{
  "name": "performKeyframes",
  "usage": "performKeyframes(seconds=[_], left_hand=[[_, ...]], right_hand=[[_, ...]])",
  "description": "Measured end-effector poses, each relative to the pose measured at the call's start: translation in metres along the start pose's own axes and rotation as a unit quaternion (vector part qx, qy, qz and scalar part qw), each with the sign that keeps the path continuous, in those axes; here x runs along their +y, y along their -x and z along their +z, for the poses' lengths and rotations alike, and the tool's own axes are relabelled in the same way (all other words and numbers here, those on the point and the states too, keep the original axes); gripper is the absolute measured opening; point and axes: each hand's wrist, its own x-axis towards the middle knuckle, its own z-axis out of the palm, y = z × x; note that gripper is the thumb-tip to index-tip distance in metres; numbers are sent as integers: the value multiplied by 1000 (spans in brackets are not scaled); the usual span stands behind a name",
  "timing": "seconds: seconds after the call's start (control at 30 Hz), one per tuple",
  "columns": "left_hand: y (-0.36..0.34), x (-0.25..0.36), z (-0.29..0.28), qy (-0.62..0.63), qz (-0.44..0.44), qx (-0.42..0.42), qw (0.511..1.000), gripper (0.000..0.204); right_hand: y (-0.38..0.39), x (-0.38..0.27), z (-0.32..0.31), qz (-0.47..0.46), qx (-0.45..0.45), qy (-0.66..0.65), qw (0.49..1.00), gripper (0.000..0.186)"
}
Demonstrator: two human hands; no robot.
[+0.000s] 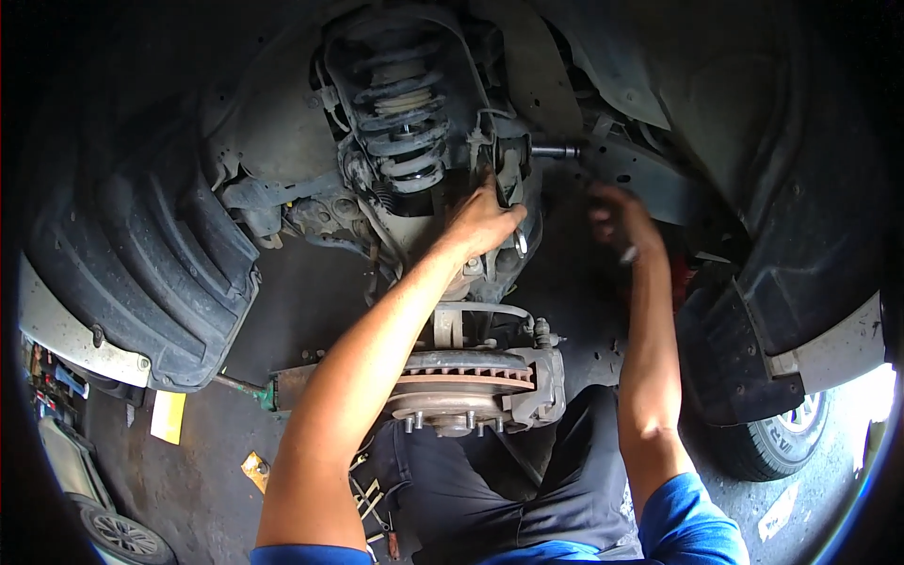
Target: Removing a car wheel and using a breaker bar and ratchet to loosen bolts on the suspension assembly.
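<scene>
My left hand (483,224) reaches up to the dark upright suspension part (509,179) beside the coil spring (407,132). Its index finger points upward along the metal and its thumb stands to the right; the other fingers are partly hidden, curled around the part. A shiny cylindrical socket or extension (557,151) sticks out to the right of that part. Below its end, my right hand (621,224) is closed and smeared by motion. A dark object with a pale end seems to be in it, too blurred to name. Lower down sits the brake disc (461,378) with its caliper (539,388).
Wheel-arch liners (155,273) curve around on both sides. A green-ended tool or jack part (266,394) is left of the disc. Several hand tools (377,504) lie on the floor by my leg. Yellow paper (169,417) lies at left, a tyre (777,443) at right.
</scene>
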Motion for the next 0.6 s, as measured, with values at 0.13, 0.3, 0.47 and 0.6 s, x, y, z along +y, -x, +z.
performKeyframes(seconds=[0.13, 0.3, 0.47, 0.6], left_hand=[[3, 3, -7, 25, -4, -16, 1000, 88], [-6, 42, 15, 117, 43, -64, 990, 89], [11, 21, -19, 174, 21, -34, 984, 90], [3, 51, 7, 155, 46, -51, 986, 94]], right_hand=[[-6, 18, 12, 59, 181, 109, 976, 34], [1, 101, -87, -236, 249, 393, 853, 21], [10, -23, 22, 28, 140, -102, 985, 16], [13, 52, -77, -21, 168, 193, 966, 28]])
